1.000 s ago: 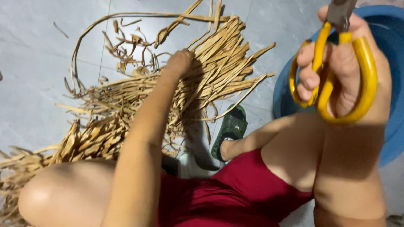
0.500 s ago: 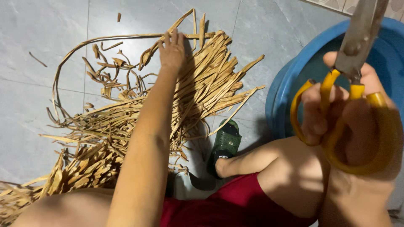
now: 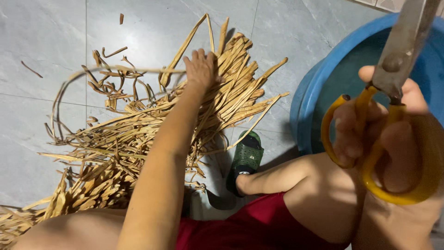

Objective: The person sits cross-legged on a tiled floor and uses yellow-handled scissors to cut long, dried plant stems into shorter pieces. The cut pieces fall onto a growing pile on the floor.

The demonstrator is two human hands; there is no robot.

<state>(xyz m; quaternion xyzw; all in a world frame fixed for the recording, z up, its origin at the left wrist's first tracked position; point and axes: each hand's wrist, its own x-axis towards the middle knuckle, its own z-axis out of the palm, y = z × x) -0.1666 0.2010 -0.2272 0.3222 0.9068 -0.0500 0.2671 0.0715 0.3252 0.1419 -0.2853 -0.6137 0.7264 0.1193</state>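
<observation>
left hand (image 3: pixel 201 69) now lower, fingers (image 3: pixel 193 56) on strips (image 3: pixel 231 92)

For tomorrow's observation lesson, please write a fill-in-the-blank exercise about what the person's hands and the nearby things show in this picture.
1. The right hand holds scissors with ____ handles.
2. The left hand rests on a pile of dry, tan ____.
3. Behind the scissors stands a round basin coloured ____.
4. The sandal on the foot is ____.

Missing words: yellow; strips; blue; green
</observation>
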